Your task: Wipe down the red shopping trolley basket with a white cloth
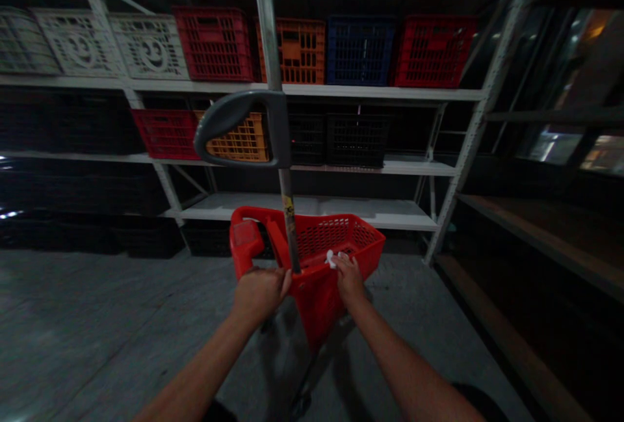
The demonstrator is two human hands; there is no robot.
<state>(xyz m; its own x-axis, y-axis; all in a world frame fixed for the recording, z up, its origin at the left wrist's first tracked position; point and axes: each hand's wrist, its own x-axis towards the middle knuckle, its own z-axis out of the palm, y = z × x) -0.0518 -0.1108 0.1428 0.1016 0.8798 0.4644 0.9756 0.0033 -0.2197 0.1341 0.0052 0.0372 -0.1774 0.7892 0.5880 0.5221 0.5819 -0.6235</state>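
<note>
A red plastic shopping cart [316, 305] stands on the floor straight ahead, its perforated basket facing away from me. A metal pole [268, 25] rises from its near side and carries a grey loop handle [277, 129]. My left hand [260, 292] is closed round the cart's red rim, just left of the pole's foot. My right hand [348, 272] is at the basket's near right rim, fingers closed on a crumpled white cloth or tissue [331, 258]. Whether the right fingers also press on the rim I cannot tell.
Behind the cart runs a white metal shelf rack [341, 92] with red, orange, blue, white and black plastic crates [361, 51]. Another dark rack [546, 233] stands close on the right. Grey concrete floor [97, 318] spreads to the left.
</note>
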